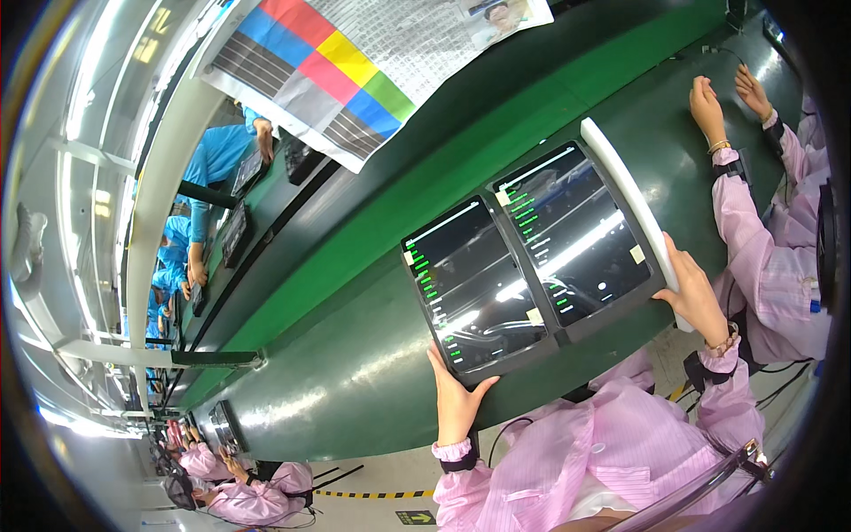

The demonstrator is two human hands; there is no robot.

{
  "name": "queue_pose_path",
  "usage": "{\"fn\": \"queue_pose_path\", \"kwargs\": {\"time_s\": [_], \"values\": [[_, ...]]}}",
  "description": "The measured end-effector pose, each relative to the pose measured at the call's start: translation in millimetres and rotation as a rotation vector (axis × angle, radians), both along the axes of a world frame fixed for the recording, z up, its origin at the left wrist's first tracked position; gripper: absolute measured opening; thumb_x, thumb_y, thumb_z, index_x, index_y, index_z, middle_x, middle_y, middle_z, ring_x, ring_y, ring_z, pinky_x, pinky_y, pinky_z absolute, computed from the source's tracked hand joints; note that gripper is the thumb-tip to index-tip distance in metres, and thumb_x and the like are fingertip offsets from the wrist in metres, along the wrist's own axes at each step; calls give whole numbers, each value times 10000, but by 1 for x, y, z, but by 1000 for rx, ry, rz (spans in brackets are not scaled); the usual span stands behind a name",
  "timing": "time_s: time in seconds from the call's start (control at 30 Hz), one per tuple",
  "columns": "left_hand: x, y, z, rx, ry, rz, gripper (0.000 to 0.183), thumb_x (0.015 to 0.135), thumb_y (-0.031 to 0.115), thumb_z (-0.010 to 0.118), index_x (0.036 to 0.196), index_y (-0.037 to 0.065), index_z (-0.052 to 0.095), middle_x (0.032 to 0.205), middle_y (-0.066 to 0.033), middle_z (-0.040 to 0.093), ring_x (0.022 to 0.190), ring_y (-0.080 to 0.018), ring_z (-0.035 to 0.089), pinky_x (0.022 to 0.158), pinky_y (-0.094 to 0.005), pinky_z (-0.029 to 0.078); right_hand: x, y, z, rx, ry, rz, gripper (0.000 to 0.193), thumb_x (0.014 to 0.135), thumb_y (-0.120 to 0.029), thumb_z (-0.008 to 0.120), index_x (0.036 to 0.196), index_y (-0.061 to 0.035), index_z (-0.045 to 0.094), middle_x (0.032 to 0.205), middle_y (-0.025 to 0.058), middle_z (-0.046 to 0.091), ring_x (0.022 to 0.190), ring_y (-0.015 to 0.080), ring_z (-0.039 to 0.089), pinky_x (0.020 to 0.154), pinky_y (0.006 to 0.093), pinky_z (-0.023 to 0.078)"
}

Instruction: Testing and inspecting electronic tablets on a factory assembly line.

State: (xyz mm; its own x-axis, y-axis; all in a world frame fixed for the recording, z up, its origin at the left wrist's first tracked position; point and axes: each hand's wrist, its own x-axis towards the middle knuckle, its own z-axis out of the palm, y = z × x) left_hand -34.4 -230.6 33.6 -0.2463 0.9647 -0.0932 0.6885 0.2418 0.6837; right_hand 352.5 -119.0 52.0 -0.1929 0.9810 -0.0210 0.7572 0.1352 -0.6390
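Head view: holding kinda breakable, likely stiff tablets [479, 284] by edge and white bar [631, 191] with half-curled left hand [456, 403] and right hand [694, 297].

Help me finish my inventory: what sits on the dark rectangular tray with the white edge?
Two black rectangular tablets, both lit; they hide the tray directly beneath.

Left tablet [474, 285] beside right tablet [578, 238], bar [631, 197] farther right, bench [355, 332] beneath

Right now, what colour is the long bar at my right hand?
The long bar at your right hand is white; the head view shows it best.
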Motion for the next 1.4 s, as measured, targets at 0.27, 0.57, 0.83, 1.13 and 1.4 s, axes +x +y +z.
{"fn": "queue_pose_path", "kwargs": {"time_s": [0.27, 0.57, 0.83, 1.13, 1.4], "values": [[-7, -6, -10, 56, 135, 53, 1123, 687, 261, 820, 1417, -114, 54, 1477, -270, 212, 1373, -373, 243, 1113, -377, 260, -19, 16, -6, 214, -15, 129, 959, 585, -25, 779, 1399, 33, 274, 1038, 226, 557, 960, 383, 539, 823, 415, 447], [-14, 30, 35, 262, 508, 67, 538, 776, 157, 700, 1221, -31, 462, 1204, -220, 499, 1134, -373, 468, 972, -437, 362, -122, 76, 5, 316, -24, 205, 877, 652, -100, 775, 1353, 93, 285, 1053, 206, 559, 979, 358, 548, 805, 418, 490], [19, 73, 6, 292, 478, -74, 348, 789, 236, 722, 983, 17, 534, 896, -110, 564, 850, -286, 560, 706, -374, 460, -157, 81, 2, 295, -11, 210, 866, 676, -92, 761, 1363, 104, 271, 1000, 206, 561, 958, 344, 547, 775, 405, 499], [-4, 103, -2, 198, 738, 135, 427, 788, 413, 696, 846, 50, 481, 743, -99, 539, 747, -289, 554, 635, -393, 451, -171, 92, -24, 184, 196, 244, 812, 727, -82, 725, 1382, 72, 270, 980, 227, 566, 935, 372, 545, 795, 430, 487], [-36, 126, -9, 289, 888, 206, 476, 791, 477, 663, 873, 43, 486, 765, -131, 573, 728, -333, 584, 636, -433, 468, -144, 97, -52, 35, 734, 55, 622, 774, 9, 640, 1346, 28, 396, 1282, 239, 525, 1199, 298, 524, 989, 335, 408]]}}
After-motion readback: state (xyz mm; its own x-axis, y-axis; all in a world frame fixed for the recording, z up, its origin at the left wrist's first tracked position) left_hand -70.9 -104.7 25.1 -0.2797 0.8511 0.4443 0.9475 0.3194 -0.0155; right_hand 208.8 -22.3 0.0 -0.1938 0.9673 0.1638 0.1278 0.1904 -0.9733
